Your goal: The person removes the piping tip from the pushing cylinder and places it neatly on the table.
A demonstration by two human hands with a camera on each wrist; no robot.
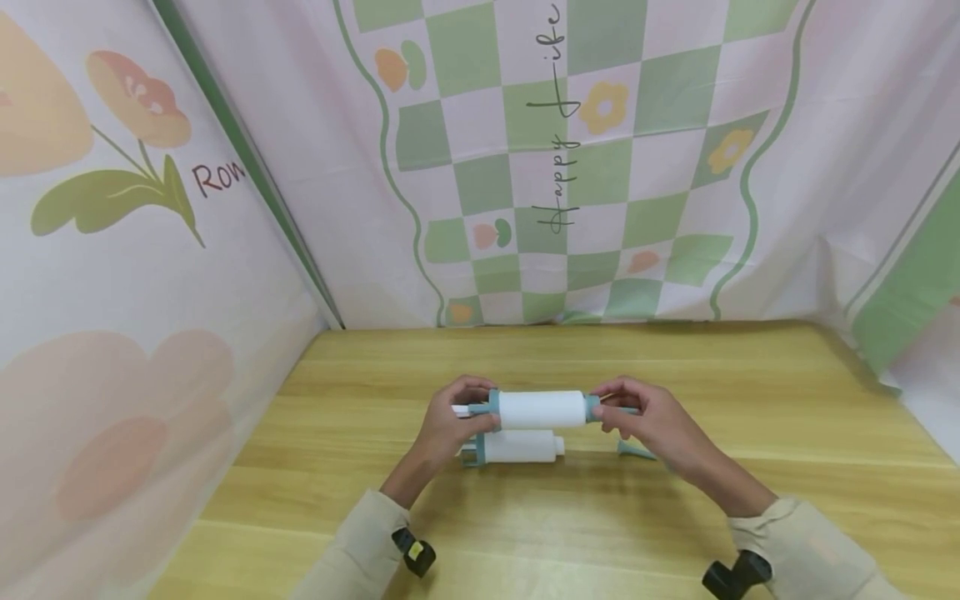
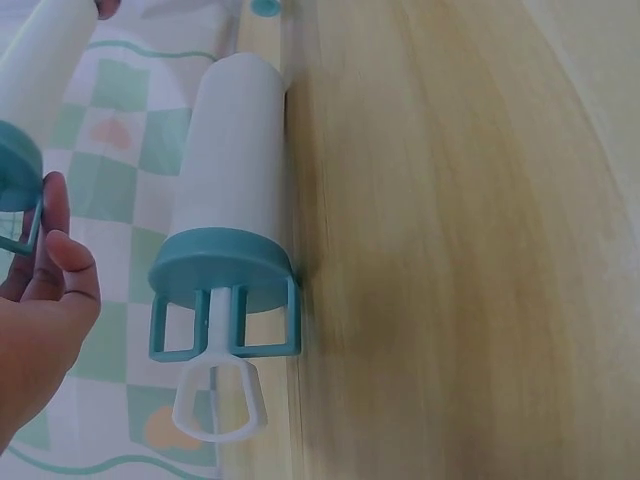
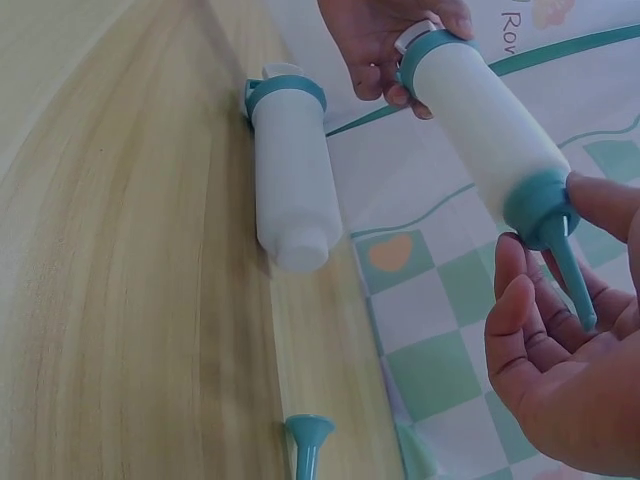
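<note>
Both hands hold a white cylinder with teal ends (image 1: 542,409) above the table, lying level. The left hand (image 1: 455,421) grips its teal handled collar; in the left wrist view that hand (image 2: 45,320) has fingers curled at the collar. At the other end the right hand (image 1: 655,421) pinches the teal cap, from which a thin teal nozzle (image 3: 570,275) points out past the palm. A second white cylinder (image 1: 519,447) lies on the table just nearer, its teal collar (image 2: 222,262) and white ring handle (image 2: 220,400) to the left, a bare white neck (image 3: 302,250) to the right.
A loose teal nozzle (image 1: 636,451) lies on the wooden table (image 1: 540,533) below the right hand. Patterned cloth (image 1: 300,150) hangs behind the table and along its sides.
</note>
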